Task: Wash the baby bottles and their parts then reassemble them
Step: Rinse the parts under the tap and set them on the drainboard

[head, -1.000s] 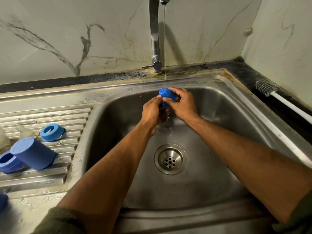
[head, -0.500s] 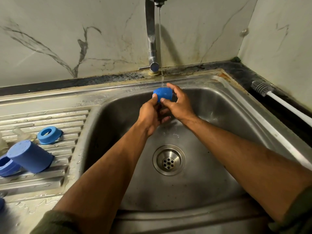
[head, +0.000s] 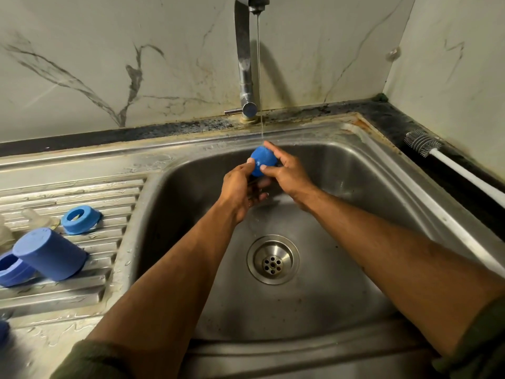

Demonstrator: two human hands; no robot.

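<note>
You are mid-wash, by my reading, with reassembly not yet begun. Your left hand and right hand are both curled around a small rounded blue plastic bottle part, fingertips pinching its sides, held over the stainless steel sink basin directly beneath the thin stream of water falling from the chrome tap. On the ribbed steel draining surface to your left lie, all separate: a blue plastic screw ring, a light blue plastic cylindrical cup lying on its side, a second blue ring partly behind it, and what appears to be a clear silicone teat; whether these have been washed cannot be told. A grey-bristled bottle brush with a white handle lies unused on the dark ledge to the right of the basin. No bottle body can be made out. Against half a second ago, the blue part has turned in your grip, now presenting a rounder face, and your right fingers reach higher over its top; it is still under the stream, and the items on the draining surface are unmoved.
</note>
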